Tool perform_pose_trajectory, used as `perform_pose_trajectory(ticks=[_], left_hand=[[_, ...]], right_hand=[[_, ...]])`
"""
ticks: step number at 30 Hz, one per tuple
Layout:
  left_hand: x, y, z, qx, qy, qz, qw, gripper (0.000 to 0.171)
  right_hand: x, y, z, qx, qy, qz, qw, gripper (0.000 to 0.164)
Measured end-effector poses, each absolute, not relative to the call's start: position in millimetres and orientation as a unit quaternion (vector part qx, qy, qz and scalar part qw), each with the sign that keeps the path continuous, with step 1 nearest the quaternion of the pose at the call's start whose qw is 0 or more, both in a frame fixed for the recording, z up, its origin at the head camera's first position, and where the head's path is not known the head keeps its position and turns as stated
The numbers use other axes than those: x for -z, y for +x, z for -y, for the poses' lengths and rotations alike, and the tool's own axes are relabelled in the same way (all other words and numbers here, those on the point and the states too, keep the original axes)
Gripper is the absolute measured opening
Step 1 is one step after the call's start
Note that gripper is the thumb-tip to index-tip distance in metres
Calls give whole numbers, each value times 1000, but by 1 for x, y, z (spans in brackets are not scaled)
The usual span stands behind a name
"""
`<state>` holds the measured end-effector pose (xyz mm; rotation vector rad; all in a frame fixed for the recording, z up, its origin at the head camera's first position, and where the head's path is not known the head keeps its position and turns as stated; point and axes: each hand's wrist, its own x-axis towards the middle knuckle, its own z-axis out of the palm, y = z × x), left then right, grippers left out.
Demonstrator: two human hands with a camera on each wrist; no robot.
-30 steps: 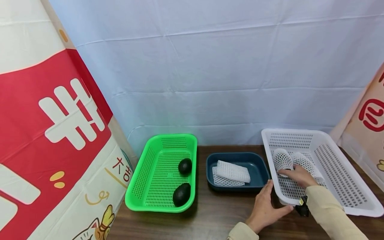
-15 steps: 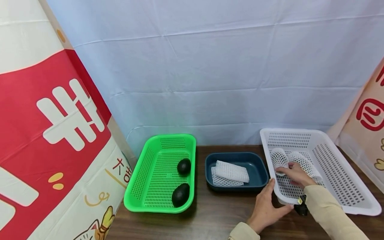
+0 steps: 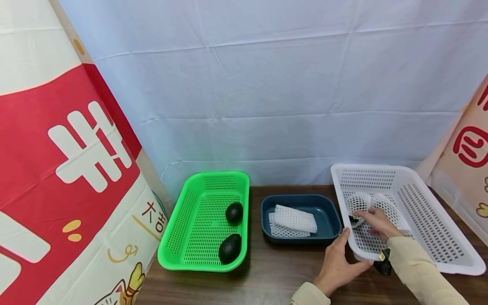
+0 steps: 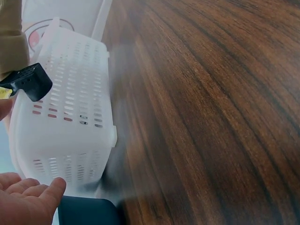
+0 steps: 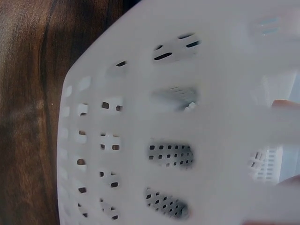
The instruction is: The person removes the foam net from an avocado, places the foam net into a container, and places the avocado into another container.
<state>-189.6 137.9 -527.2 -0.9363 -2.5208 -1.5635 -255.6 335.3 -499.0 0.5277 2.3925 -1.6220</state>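
Note:
My right hand (image 3: 381,222) reaches into the white basket (image 3: 446,220), its thumb and fingers holding an avocado in a white foam net (image 3: 359,203). A dark end of the fruit shows below the net, near the thumb. Right beside it lies a second white-netted item (image 3: 386,207), partly behind the hand. At the basket's near left corner, my left hand (image 3: 337,262) has its fingers extended along the outer wall and its thumb spread toward the front. In the right wrist view, the white basket wall (image 5: 220,117) covers most of the work.
A green basket (image 3: 162,254) at the left contains two dark avocados (image 3: 230,248). Between the baskets, a dark blue tray (image 3: 331,222) has folded white foam nets (image 3: 295,219) in it. A cloth backdrop stands behind the brown wooden table (image 3: 267,275).
Inside the white basket, the netted avocado has tipped over against its neighbour, baring its dark end. My right hand has shifted only slightly; my left hand stays at the corner.

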Motion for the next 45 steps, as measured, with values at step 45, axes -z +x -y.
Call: perform_pose_trajectory(ticks=[45], left_hand=[[532,-192,-141,496,-304,809,82,69]], right_hand=[[471,-249,-331,542,162,-806,173,104]])
